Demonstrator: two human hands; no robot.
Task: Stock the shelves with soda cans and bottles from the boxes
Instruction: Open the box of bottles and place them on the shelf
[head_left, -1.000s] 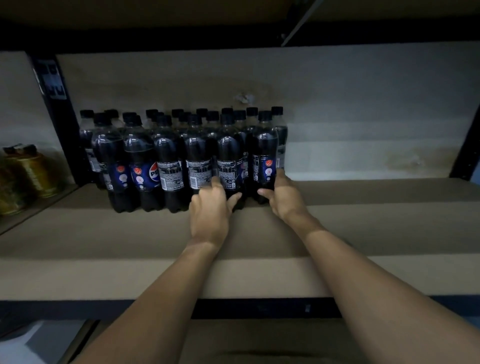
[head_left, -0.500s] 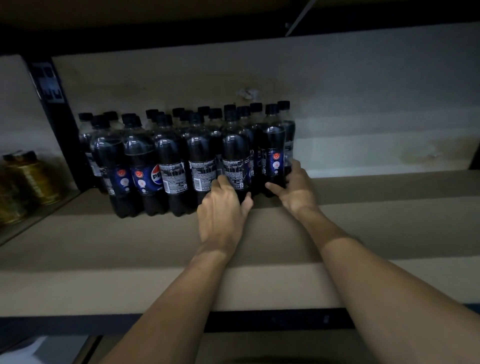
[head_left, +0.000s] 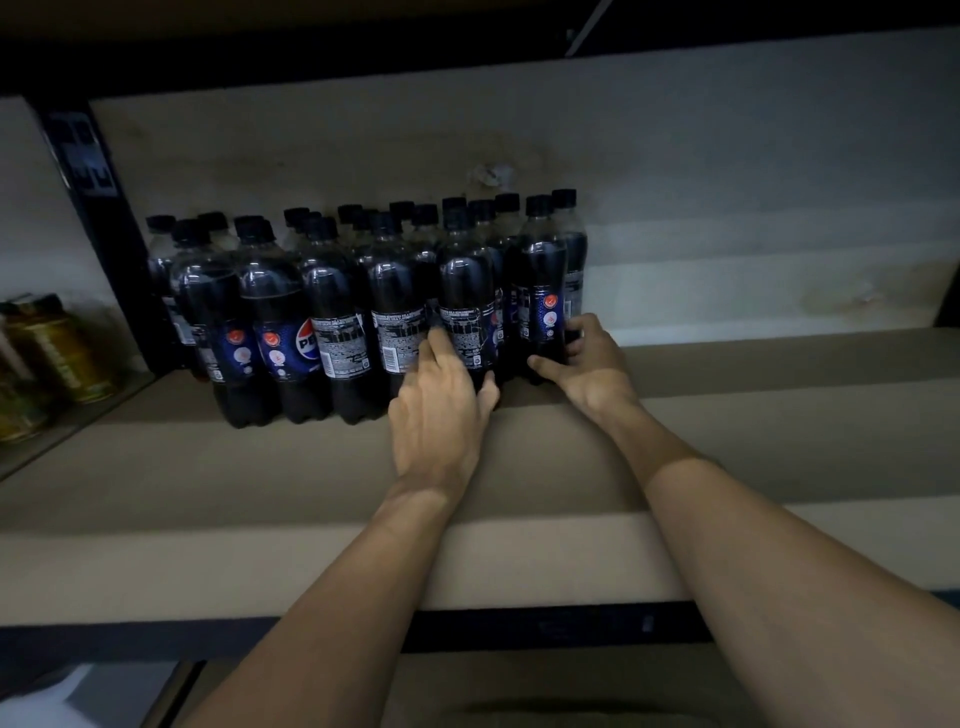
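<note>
Several dark cola bottles (head_left: 332, 312) with black caps stand in rows at the back left of a brown shelf board (head_left: 727, 426). My left hand (head_left: 441, 400) lies against the lower part of a front-row bottle (head_left: 465, 291), fingers on its label and thumb at its base. My right hand (head_left: 587, 364) grips the base of the rightmost front bottle (head_left: 537, 291), thumb in front and fingers curled round its right side. Both bottles stand upright on the shelf.
A black upright post (head_left: 98, 223) bounds the bottles on the left. Beyond it stand yellow-green cans (head_left: 57, 353) on a neighbouring shelf. The shelf's right half is bare board. The pale back wall (head_left: 727, 182) is close behind. A cardboard box edge (head_left: 519, 691) shows below.
Both hands have slid the two right-hand front bottles back toward the group. The right hand's fingers have wrapped further round the rightmost bottle.
</note>
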